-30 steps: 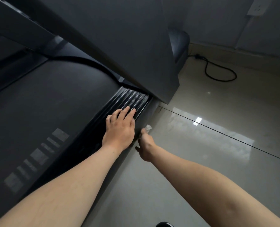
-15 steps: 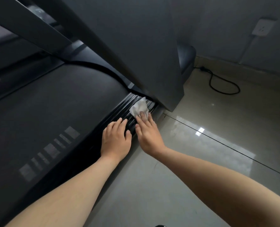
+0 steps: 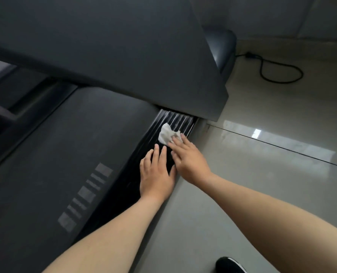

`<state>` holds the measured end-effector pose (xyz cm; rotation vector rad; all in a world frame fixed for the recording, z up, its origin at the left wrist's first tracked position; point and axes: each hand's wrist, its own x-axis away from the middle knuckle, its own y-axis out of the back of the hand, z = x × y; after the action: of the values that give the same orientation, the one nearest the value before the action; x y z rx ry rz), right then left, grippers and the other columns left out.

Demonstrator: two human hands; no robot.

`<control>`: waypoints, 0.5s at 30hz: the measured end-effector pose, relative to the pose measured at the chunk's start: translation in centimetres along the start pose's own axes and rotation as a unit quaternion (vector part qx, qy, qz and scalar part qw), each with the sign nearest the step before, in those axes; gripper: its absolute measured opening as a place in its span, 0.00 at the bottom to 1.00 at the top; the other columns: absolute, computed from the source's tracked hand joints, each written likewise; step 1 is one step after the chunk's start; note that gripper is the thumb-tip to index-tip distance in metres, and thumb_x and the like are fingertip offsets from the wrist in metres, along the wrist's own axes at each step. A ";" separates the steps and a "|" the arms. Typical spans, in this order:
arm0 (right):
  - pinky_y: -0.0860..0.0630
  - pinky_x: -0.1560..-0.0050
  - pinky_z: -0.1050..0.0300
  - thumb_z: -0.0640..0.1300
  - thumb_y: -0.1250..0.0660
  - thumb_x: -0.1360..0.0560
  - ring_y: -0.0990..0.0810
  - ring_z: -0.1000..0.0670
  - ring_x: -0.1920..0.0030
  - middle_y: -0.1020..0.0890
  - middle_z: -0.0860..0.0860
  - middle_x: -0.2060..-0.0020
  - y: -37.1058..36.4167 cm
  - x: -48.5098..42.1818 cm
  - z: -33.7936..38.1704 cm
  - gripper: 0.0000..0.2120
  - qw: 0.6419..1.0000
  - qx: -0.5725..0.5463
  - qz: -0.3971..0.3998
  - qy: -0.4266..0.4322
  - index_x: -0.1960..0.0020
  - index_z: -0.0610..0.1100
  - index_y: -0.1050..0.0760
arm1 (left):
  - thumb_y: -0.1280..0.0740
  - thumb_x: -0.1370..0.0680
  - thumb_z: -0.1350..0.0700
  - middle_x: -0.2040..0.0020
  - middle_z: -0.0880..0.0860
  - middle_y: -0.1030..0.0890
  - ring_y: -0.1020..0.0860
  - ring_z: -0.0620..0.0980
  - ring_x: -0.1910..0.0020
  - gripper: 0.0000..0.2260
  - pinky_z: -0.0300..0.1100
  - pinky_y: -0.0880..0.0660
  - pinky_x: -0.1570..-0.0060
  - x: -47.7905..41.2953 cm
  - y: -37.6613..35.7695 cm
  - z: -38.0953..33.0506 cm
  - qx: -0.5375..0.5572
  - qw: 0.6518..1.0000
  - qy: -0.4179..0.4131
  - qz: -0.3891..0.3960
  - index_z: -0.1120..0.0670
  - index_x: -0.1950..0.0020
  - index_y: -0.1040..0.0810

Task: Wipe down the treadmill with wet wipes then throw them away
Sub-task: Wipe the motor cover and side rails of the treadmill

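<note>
From the head camera, the right hand [image 3: 189, 160] lies flat on the ribbed side rail [image 3: 180, 118] of the treadmill [image 3: 75, 144], its fingers [image 3: 177, 142] straight and close together, pressing on the near edge of a crumpled white wet wipe [image 3: 167, 134]. Most of the wipe sticks out just beyond the fingertips, and only its nearest corner is covered by them (how far it runs under the palm cannot be told). The wipe sits on the rail's grooves, just short of where the rail passes under the dark upright cover [image 3: 124, 56]. The left hand [image 3: 156, 176] rests palm down on the same rail, just beside the right hand on its thumb side. Its fingers are straight and slightly spread, holding nothing, and their tips stop just short of the wipe without touching it. The dark belt with pale printed blocks lies beyond the left hand's little-finger side. The glossy tiled floor [image 3: 252, 194] lies on the right hand's outer side, with a black cable [image 3: 282, 80] looped well beyond the fingertips and a black shoe [image 3: 229, 265] near the right forearm.
</note>
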<state>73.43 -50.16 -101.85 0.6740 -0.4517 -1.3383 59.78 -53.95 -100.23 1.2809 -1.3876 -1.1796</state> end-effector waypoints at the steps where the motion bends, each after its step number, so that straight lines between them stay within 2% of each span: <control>1: 0.50 0.21 0.58 0.46 0.42 0.15 0.52 0.58 0.20 0.38 0.55 0.21 -0.1 0.4 0.0 0.21 1.000 0.000 0.009 0.022 0.23 0.50 0.33 | 0.39 0.18 0.45 0.18 0.55 0.42 0.44 0.56 0.20 0.30 0.54 0.48 0.23 -0.1 0.1 0.1 0.005 1.000 -0.002 -0.002 0.54 0.19 0.40; 3: 0.49 0.21 0.59 0.47 0.43 0.15 0.54 0.61 0.21 0.39 0.57 0.21 0.1 0.9 -0.4 0.21 0.999 0.001 0.033 0.039 0.22 0.52 0.34 | 0.40 0.18 0.44 0.18 0.55 0.43 0.45 0.55 0.20 0.30 0.54 0.49 0.22 -0.3 0.1 0.1 0.015 1.000 -0.010 -0.005 0.54 0.19 0.41; 5: 0.49 0.20 0.50 0.48 0.44 0.15 0.57 0.59 0.20 0.44 0.58 0.20 0.4 0.6 -1.2 0.23 0.998 0.016 0.048 0.026 0.20 0.53 0.39 | 0.42 0.18 0.42 0.17 0.54 0.44 0.47 0.54 0.20 0.31 0.54 0.50 0.22 -0.6 0.0 0.2 0.013 1.000 -0.013 -0.008 0.52 0.18 0.43; 7: 0.55 0.19 0.47 0.48 0.47 0.14 0.62 0.57 0.21 0.51 0.56 0.19 0.2 0.2 -1.0 0.25 0.999 0.001 0.039 -0.020 0.18 0.52 0.45 | 0.42 0.18 0.40 0.17 0.53 0.46 0.49 0.53 0.20 0.31 0.54 0.51 0.22 -0.5 -0.1 0.3 0.011 1.000 -0.019 -0.003 0.51 0.18 0.45; 9: 0.64 0.22 0.55 0.47 0.48 0.14 0.65 0.54 0.21 0.55 0.53 0.18 -0.4 0.0 0.6 0.26 0.996 -0.051 0.022 -0.075 0.18 0.48 0.49 | 0.42 0.18 0.41 0.17 0.54 0.46 0.50 0.54 0.19 0.31 0.54 0.52 0.22 -0.5 0.0 0.6 0.015 0.999 -0.032 0.003 0.51 0.18 0.45; 11: 0.66 0.26 0.60 0.45 0.49 0.14 0.66 0.51 0.20 0.54 0.51 0.18 -1.3 0.4 2.3 0.25 0.987 -0.115 0.013 -0.107 0.18 0.46 0.47 | 0.41 0.18 0.43 0.17 0.55 0.47 0.51 0.54 0.19 0.31 0.53 0.53 0.22 -0.3 0.1 1.1 0.032 0.998 -0.049 0.016 0.51 0.18 0.44; 13: 0.64 0.23 0.58 0.41 0.48 0.14 0.62 0.52 0.20 0.50 0.52 0.18 -2.0 1.8 3.0 0.24 0.985 -0.134 0.000 -0.113 0.19 0.47 0.42 | 0.39 0.17 0.47 0.17 0.55 0.47 0.51 0.53 0.18 0.29 0.51 0.54 0.21 0.3 0.1 1.6 0.057 0.996 -0.063 0.021 0.53 0.18 0.43; 15: 0.58 0.20 0.52 0.35 0.47 0.16 0.53 0.54 0.19 0.44 0.53 0.19 -2.5 3.7 3.1 0.24 0.984 -0.132 -0.033 -0.112 0.21 0.48 0.36 | 0.40 0.17 0.48 0.17 0.54 0.45 0.50 0.51 0.18 0.28 0.50 0.53 0.21 1.5 0.1 2.3 0.067 0.995 -0.071 0.016 0.53 0.18 0.42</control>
<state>70.31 -54.59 -101.52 0.3219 -0.4247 -1.5124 57.42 -55.27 -100.48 1.2818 -1.6076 -1.1919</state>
